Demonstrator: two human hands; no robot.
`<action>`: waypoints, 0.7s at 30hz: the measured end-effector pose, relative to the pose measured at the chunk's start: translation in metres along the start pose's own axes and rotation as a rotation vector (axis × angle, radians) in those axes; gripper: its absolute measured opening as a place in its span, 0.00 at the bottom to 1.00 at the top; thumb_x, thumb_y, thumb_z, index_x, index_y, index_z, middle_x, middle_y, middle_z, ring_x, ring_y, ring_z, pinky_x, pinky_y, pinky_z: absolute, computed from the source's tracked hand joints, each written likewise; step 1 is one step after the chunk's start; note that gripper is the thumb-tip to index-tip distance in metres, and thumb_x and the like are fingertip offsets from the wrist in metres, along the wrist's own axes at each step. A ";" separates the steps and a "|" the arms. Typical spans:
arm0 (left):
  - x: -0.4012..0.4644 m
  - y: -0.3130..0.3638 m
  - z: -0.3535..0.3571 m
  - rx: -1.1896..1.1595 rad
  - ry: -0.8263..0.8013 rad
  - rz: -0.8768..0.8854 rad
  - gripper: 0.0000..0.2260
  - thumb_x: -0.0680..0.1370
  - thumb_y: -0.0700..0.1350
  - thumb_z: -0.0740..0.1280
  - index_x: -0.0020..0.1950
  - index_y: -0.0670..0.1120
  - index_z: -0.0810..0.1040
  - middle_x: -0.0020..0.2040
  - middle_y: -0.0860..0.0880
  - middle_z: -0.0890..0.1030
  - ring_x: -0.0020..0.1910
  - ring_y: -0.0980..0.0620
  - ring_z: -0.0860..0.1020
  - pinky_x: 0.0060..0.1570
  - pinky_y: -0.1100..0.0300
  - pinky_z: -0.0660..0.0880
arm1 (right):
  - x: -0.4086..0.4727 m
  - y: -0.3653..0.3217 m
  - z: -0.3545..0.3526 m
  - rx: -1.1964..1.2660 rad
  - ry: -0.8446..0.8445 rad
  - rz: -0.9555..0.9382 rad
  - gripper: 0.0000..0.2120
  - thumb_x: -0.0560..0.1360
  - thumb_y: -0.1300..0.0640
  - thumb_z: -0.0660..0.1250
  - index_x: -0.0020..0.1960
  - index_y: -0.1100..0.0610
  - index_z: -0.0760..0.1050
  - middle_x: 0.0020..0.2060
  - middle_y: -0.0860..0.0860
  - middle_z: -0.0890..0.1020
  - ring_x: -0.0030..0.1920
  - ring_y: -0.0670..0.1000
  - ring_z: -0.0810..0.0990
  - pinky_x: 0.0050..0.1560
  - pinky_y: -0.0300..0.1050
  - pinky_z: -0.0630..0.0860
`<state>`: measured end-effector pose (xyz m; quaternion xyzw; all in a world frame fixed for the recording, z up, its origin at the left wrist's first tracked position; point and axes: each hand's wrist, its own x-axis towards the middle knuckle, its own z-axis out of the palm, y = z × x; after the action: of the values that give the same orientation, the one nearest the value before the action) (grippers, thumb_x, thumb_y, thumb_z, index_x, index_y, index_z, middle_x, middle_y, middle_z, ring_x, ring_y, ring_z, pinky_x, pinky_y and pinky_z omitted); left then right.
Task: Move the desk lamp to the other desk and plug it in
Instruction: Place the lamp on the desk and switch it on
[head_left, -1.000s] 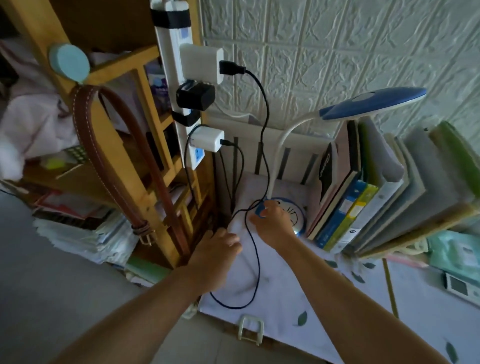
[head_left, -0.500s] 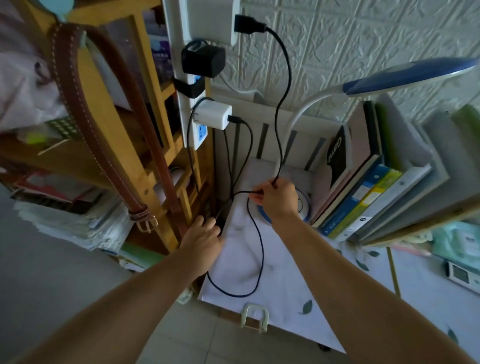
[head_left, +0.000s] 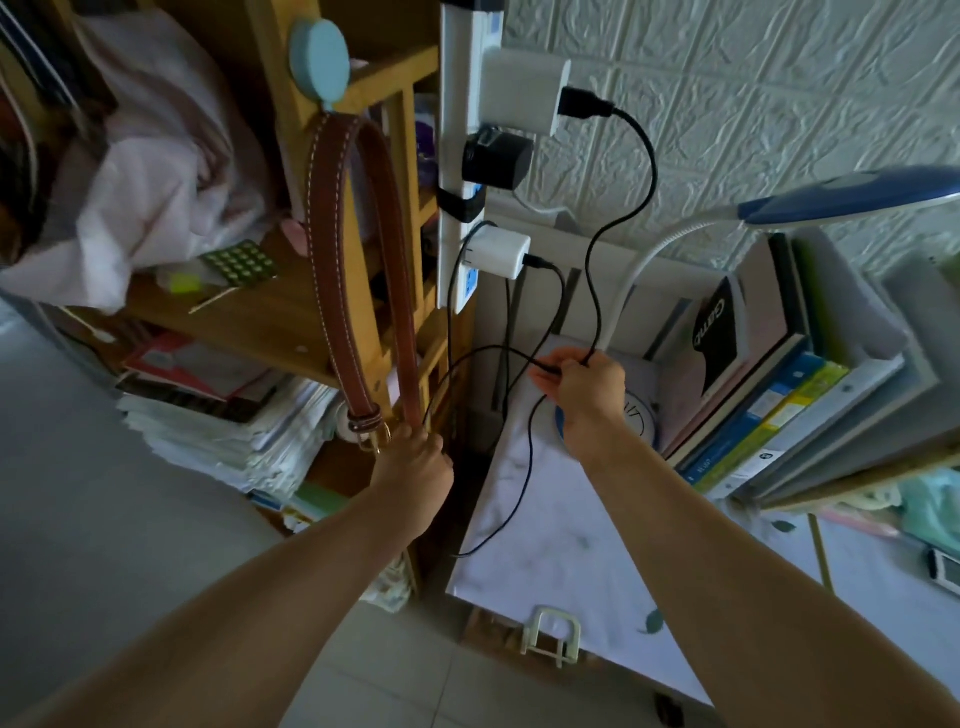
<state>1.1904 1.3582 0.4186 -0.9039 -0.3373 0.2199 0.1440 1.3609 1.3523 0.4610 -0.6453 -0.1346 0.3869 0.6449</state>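
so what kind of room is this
Probably a home study corner or dorm room: a desk with upright books and a desk lamp, a wooden shelf of papers, and a loaded power strip.

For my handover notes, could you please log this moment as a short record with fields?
lamp: blue head, white gooseneck, base on the desk beside the books
right hand: pinching black cables above the lamp base
left hand: low by the brown strap, grip unclear
power strip: upright on the shelf post, three adapters plugged in
top cable: runs from the large white adapter down to the right hand
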 end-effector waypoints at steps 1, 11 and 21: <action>-0.002 0.000 -0.003 -0.032 0.043 -0.019 0.13 0.78 0.40 0.58 0.61 0.40 0.73 0.61 0.41 0.74 0.62 0.40 0.71 0.63 0.47 0.65 | -0.002 0.000 0.002 -0.002 -0.001 0.004 0.15 0.78 0.69 0.52 0.39 0.59 0.72 0.35 0.55 0.80 0.35 0.50 0.81 0.35 0.39 0.79; 0.002 0.026 -0.014 -0.197 0.154 0.049 0.12 0.75 0.37 0.60 0.59 0.40 0.70 0.57 0.40 0.73 0.57 0.41 0.72 0.56 0.50 0.69 | -0.007 -0.004 -0.023 0.012 0.143 0.017 0.14 0.78 0.69 0.50 0.41 0.57 0.70 0.32 0.53 0.79 0.29 0.48 0.77 0.25 0.32 0.76; 0.028 0.081 0.012 -0.335 0.008 0.108 0.19 0.76 0.47 0.64 0.65 0.43 0.66 0.58 0.40 0.76 0.57 0.40 0.74 0.59 0.47 0.66 | 0.001 -0.003 -0.037 0.039 0.094 0.023 0.12 0.79 0.69 0.51 0.46 0.60 0.71 0.34 0.54 0.80 0.31 0.48 0.79 0.28 0.33 0.77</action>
<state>1.2480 1.3192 0.3670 -0.9330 -0.3195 0.1647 -0.0195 1.3873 1.3259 0.4586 -0.6515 -0.0890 0.3659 0.6586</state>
